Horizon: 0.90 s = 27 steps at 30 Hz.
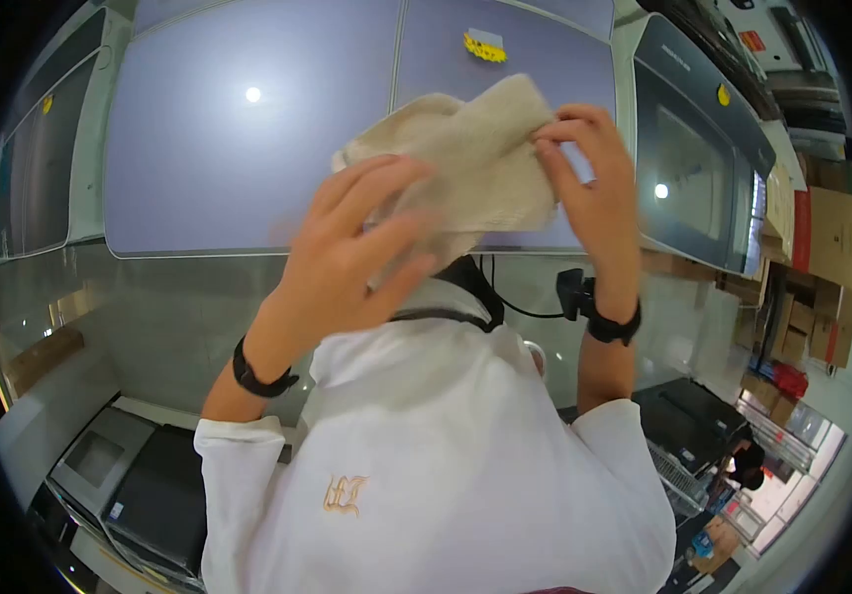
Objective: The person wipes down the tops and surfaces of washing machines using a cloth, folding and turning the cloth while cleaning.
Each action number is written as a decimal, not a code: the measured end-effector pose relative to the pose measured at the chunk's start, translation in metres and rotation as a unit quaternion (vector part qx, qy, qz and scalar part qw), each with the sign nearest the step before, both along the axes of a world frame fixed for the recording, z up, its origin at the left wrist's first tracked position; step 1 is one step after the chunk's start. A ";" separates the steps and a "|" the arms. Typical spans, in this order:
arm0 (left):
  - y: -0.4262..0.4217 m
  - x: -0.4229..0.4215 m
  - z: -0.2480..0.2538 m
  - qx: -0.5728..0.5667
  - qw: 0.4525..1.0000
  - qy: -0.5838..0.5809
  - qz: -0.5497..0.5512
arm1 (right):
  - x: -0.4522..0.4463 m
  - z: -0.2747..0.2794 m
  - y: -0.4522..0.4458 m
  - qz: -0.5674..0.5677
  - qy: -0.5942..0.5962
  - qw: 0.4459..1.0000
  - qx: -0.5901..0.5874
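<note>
A beige cloth (485, 163), loosely folded, hangs in front of me over a glossy blue-grey panel (198, 148). My right hand (596, 163) pinches the cloth's right edge between thumb and fingers. My left hand (356, 243) is over the cloth's lower left side, with its fingers spread and a little blurred. Whether those fingertips touch the cloth is hard to tell. Both wrists wear black bands.
A seam splits the panel, and a yellow tag (485, 47) sits near its top. Dark-fronted appliances flank it at left (40, 148) and right (693, 148). Cardboard boxes (832, 238) are stacked at far right. More machines (139, 485) stand behind me.
</note>
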<state>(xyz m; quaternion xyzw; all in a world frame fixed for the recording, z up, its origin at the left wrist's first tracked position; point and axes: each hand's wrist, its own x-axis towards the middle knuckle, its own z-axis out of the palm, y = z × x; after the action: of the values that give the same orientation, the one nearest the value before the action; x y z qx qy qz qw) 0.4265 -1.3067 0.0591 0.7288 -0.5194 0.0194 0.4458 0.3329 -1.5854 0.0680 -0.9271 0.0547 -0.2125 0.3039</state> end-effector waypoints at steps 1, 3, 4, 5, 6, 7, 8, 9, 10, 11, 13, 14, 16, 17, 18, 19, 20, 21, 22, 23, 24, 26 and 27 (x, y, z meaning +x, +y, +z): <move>-0.003 -0.001 -0.024 0.001 0.999 0.025 0.022 | -0.006 -0.019 0.006 -0.020 0.002 1.000 -0.015; -0.002 0.007 -0.054 0.015 0.997 0.016 0.069 | -0.023 -0.045 0.012 -0.072 0.027 0.997 0.018; 0.003 0.015 -0.064 0.030 0.995 -0.017 0.093 | -0.036 -0.054 0.014 -0.104 0.051 0.991 0.068; 0.005 0.024 -0.071 0.043 0.991 -0.054 0.118 | -0.044 -0.063 0.014 -0.136 0.070 0.981 0.116; 0.005 0.029 -0.074 0.073 0.989 -0.038 0.119 | -0.052 -0.074 0.012 -0.144 0.088 0.983 0.072; 0.004 0.032 -0.076 0.105 0.988 -0.021 0.116 | -0.062 -0.084 0.011 -0.155 0.108 0.982 0.029; 0.002 0.034 -0.076 0.133 0.985 -0.008 0.113 | -0.069 -0.090 0.010 -0.165 0.126 0.978 -0.016; -0.002 0.034 -0.078 0.152 0.979 -0.025 0.131 | -0.069 -0.090 0.014 -0.167 0.166 0.972 0.002; -0.011 0.031 -0.082 0.170 0.973 -0.043 0.149 | -0.066 -0.091 0.017 -0.169 0.204 0.964 0.020; -0.019 0.030 -0.085 0.188 0.966 -0.061 0.167 | -0.063 -0.093 0.021 -0.170 0.242 0.954 0.038; -0.029 0.030 -0.085 0.242 0.946 -0.103 0.192 | -0.053 -0.093 0.033 -0.162 0.215 0.961 0.060; -0.033 0.030 -0.086 0.268 0.934 -0.123 0.202 | -0.051 -0.094 0.035 -0.160 0.202 0.963 0.071; -0.038 0.038 -0.089 0.318 0.930 -0.067 0.174 | -0.054 -0.096 0.028 -0.181 0.166 0.961 0.129; -0.038 0.043 -0.090 0.342 0.925 -0.039 0.163 | -0.055 -0.097 0.021 -0.188 0.147 0.959 0.156; -0.034 0.052 -0.088 0.319 0.932 -0.039 0.166 | -0.059 -0.096 0.009 -0.209 0.135 0.953 0.172; -0.025 0.065 -0.084 0.295 0.940 -0.038 0.169 | -0.067 -0.093 -0.010 -0.229 0.123 0.947 0.188; -0.016 0.080 -0.080 0.272 0.946 -0.035 0.172 | -0.077 -0.088 -0.027 -0.249 0.112 0.940 0.204; -0.006 0.098 -0.076 0.271 0.937 -0.057 0.214 | -0.084 -0.075 -0.040 -0.280 0.121 0.918 0.253; 0.004 0.117 -0.070 0.268 0.926 -0.078 0.255 | -0.091 -0.064 -0.053 -0.308 0.129 0.894 0.299; 0.014 0.130 -0.060 0.242 0.925 -0.093 0.277 | -0.097 -0.065 -0.067 -0.323 0.146 0.894 0.275; 0.021 0.141 -0.053 0.253 0.911 -0.085 0.314 | -0.099 -0.065 -0.080 -0.336 0.163 0.894 0.250; 0.024 0.139 -0.054 0.242 0.891 -0.161 0.348 | -0.099 -0.071 -0.084 -0.348 0.181 0.909 0.141; 0.023 0.136 -0.054 0.236 0.879 -0.198 0.365 | -0.096 -0.076 -0.079 -0.345 0.181 0.919 0.056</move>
<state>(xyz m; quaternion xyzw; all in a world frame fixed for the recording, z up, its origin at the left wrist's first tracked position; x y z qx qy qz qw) 0.5627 -1.2840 0.0047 0.9313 -0.2830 0.2012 0.1099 0.2366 -1.6643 -0.0081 -0.8546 0.4374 -0.1294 0.2485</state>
